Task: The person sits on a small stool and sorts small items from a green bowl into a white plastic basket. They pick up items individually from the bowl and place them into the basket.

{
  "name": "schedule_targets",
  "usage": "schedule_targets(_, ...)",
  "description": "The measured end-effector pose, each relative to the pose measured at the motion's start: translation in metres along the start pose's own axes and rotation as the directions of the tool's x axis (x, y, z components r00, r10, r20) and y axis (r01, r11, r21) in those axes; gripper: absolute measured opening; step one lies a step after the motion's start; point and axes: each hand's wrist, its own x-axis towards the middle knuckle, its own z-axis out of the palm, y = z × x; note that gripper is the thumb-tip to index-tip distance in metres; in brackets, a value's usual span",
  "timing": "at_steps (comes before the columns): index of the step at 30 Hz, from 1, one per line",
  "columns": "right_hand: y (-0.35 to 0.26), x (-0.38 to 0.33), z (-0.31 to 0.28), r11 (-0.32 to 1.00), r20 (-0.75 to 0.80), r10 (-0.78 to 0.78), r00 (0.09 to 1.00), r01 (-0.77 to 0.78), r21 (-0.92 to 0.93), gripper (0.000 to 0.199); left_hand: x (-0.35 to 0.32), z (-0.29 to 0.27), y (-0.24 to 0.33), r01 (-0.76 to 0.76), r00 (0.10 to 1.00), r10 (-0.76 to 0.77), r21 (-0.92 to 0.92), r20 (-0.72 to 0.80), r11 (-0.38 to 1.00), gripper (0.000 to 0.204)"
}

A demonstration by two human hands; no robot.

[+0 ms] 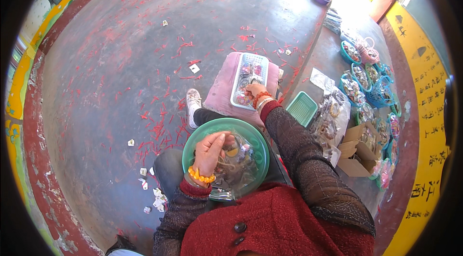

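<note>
My left hand, with an orange bead bracelet on its wrist, is held over a green basin on my lap. Its thumb and fingers are pinched together; what they hold is too small to make out. Clear-wrapped small items and some cord-like pieces fill the basin. Farther off, my right hand reaches into a white basket of small packaged trinkets. Those fingers are bent down among the packets, and their grip is partly hidden. The basket stands on a pink cloth-covered seat.
An empty green basket lies to the right, beside clear plastic bags and an open cardboard box. Several filled baskets line the right wall. Red scraps and white paper bits litter the floor.
</note>
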Motion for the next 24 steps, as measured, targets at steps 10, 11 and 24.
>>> schedule_targets(10,0.050,0.098,-0.033,0.689,0.120,-0.408,0.905,0.392,-0.610,0.012,0.006,0.005,0.002,-0.006,0.998,0.006,0.001,0.068,1.000,0.024)
schedule_targets(11,0.035,0.069,-0.007,0.823,0.035,-0.349,0.937,0.324,-0.467,0.014,0.002,-0.001,-0.001,-0.023,1.000,0.023,0.007,0.013,1.000,0.024)
schedule_targets(24,-0.059,-0.218,-0.009,0.623,0.033,-0.751,0.659,0.724,-0.298,0.013,-0.006,-0.029,0.002,-0.318,0.947,0.230,-0.550,-0.225,0.772,0.031)
